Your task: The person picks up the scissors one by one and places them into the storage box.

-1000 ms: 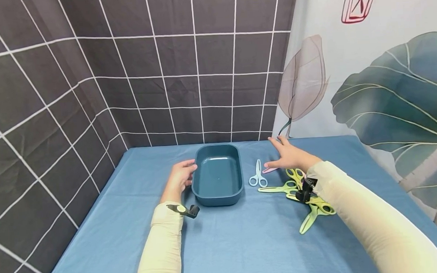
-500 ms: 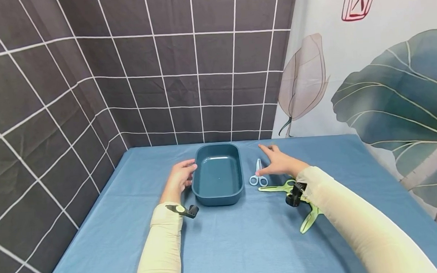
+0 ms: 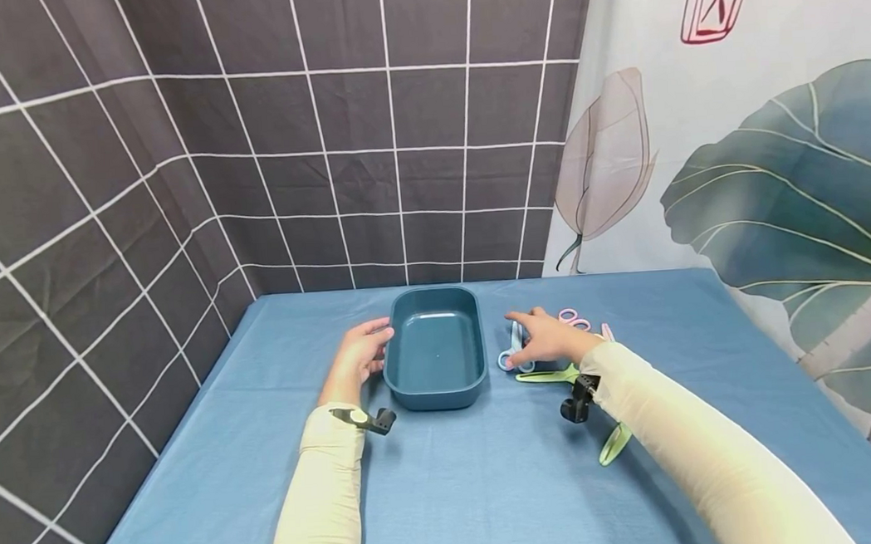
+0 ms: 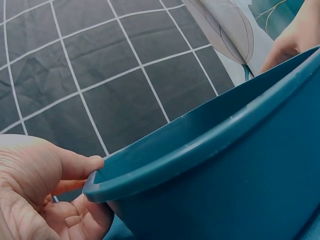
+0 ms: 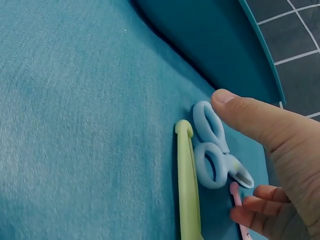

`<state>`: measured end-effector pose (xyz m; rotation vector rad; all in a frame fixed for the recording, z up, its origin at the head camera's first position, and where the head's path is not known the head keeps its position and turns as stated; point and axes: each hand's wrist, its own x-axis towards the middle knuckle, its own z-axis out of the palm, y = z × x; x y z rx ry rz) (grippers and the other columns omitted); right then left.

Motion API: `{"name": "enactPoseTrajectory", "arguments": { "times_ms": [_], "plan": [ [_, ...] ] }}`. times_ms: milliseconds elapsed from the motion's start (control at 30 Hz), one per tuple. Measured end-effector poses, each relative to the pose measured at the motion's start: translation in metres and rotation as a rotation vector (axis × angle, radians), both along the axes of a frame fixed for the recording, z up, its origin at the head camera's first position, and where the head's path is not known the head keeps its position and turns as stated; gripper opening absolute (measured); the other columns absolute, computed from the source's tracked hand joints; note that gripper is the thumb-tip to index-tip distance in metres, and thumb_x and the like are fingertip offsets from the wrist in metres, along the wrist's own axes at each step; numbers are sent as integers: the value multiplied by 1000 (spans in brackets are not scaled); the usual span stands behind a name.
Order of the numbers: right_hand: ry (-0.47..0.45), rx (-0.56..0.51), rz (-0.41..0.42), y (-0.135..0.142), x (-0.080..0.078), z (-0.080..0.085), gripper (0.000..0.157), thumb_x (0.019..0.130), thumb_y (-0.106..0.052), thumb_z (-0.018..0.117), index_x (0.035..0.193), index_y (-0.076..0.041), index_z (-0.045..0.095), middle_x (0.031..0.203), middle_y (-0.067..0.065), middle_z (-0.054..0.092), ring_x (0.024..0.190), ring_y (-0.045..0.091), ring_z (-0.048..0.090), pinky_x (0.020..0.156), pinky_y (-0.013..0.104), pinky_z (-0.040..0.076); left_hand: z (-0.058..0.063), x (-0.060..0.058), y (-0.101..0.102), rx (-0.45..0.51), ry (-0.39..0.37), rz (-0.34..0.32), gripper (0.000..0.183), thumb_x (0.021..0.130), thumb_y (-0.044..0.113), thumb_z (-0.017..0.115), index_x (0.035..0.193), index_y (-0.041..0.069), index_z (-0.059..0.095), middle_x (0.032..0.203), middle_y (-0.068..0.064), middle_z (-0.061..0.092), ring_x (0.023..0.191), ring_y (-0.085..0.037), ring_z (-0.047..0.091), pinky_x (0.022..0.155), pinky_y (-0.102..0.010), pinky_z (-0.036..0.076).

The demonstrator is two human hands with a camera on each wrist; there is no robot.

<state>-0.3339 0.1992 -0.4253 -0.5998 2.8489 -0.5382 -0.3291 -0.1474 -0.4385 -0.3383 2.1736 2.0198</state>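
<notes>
Looking down from the head cam, you get a dark teal tub (image 3: 437, 400) on a blue cloth-covered counter (image 3: 456, 487), with the left hand (image 3: 356, 356) holding its left side. Just right of the tub sit the light blue scissors (image 3: 516, 339), right under the spread grip of the right hand (image 3: 552, 337). Pink scissors handles (image 3: 573, 321) peek out behind that hand, a light green blade (image 3: 547, 377) pokes out in front of it, and another green bit (image 3: 614, 444) shows below the sleeve (image 3: 684, 423).

Left wrist cam: thumb over the tub's rim, fingers underneath, so that grip is a pinch on the corner. The right hand is up past the far rim.

Right wrist cam: thumb's right beside one blue loop, fingers bent near a pink piece (image 5: 237, 200), nothing held. Can't tell if the thumb's touching. The green blade lies just beside the other loop.
</notes>
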Motion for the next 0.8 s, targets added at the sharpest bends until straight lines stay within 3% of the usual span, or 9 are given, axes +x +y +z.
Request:
{"name": "enactPoseTrajectory", "arguments": {
  "times_ms": [300, 533, 700, 800],
  "plan": [
    [21, 83, 38, -7, 3, -4, 90, 78, -47, 82, 148, -4, 47, 135, 32, 49, 122, 48, 47, 100, 63, 43, 1, 2, 0, 10, -1, -9, 40, 101, 17, 64, 140, 12, 60, 90, -6, 63, 68, -11, 55, 52, -22, 49],
    [18, 135, 16, -11, 2, -5, 81, 75, -50, 85, 138, -7, 59, 128, 28, 53, 118, 44, 48, 96, 59, 45, 1, 2, 1, 21, -4, -9, 40, 101, 17, 63, 141, 12, 59, 84, -4, 62, 65, -11, 56, 52, -22, 49],
    [26, 154, 25, -12, -1, -7, 68, 76, -50, 85, 126, -9, 66, 119, 19, 61, 115, 40, 53, 96, 56, 46, 0, 2, 1, 16, -11, -4, 40, 101, 17, 63, 141, 13, 60, 87, -4, 62, 66, -11, 55, 52, -22, 49],
    [45, 153, 46, -11, -4, -8, 56, 76, -46, 84, 116, -10, 67, 108, 13, 64, 105, 35, 57, 90, 52, 49, 0, 2, 2, 12, -9, -4, 39, 101, 18, 64, 140, 14, 60, 87, -4, 63, 66, -11, 55, 51, -22, 49]
  ]
}}
